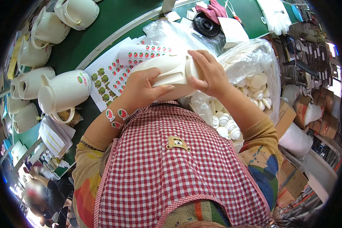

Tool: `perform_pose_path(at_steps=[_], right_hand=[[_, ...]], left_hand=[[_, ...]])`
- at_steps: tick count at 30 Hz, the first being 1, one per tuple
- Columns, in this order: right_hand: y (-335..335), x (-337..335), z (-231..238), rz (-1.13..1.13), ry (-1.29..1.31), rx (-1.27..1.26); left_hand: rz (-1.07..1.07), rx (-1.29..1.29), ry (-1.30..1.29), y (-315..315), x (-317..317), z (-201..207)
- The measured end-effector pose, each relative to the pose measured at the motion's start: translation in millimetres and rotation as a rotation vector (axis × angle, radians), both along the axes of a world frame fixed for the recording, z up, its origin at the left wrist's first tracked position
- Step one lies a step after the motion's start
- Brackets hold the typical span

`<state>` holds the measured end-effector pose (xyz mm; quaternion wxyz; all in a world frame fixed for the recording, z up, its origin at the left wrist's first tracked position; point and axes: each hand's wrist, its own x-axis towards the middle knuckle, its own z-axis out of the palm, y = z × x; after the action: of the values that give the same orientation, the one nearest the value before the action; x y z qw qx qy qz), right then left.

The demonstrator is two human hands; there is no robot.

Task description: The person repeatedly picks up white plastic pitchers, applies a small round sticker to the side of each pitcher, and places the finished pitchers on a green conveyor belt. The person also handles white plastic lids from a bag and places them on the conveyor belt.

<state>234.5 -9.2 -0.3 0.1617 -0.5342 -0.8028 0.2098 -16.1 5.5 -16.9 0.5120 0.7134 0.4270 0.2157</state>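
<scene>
A white jug is lying sideways between apron and sticker sheets, left hand gripping its body, right hand clasping its seemingly fitted lid, no sticker showing, while a stickered jug is standing leftward and a clear bag is holding white caps.

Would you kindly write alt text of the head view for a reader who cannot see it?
The left hand and right hand hold a white jug sideways, near sticker sheets. A plastic bag of round white parts is at the right, more jugs at the left.
</scene>
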Motion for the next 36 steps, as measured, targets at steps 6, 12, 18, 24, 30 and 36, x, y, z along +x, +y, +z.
perform_pose_path(at_steps=[6, 12, 18, 24, 30, 36], right_hand=[[12, 10, -20, 0.33, 0.102, 0.29], [21, -12, -12, -0.122, 0.028, 0.125], [5, -58, 39, 0.323, 0.32, 0.278], [-27, -111, 44, 0.299, 0.2, 0.171], [-26, -112, 34, 0.284, 0.338, 0.296], [-18, -89, 62, 0.213, 0.508, 0.382]], left_hand=[[0.0, -0.011, -0.069, 2, -5, -1], [0.058, 0.227, 0.126, 1, 17, 0], [-0.027, 0.418, 0.046, 2, 27, -23], [0.216, -0.125, -0.113, -15, 48, -34], [0.104, -0.082, -0.004, 2, 45, 1], [0.052, -0.639, -0.385, 37, 27, -2]])
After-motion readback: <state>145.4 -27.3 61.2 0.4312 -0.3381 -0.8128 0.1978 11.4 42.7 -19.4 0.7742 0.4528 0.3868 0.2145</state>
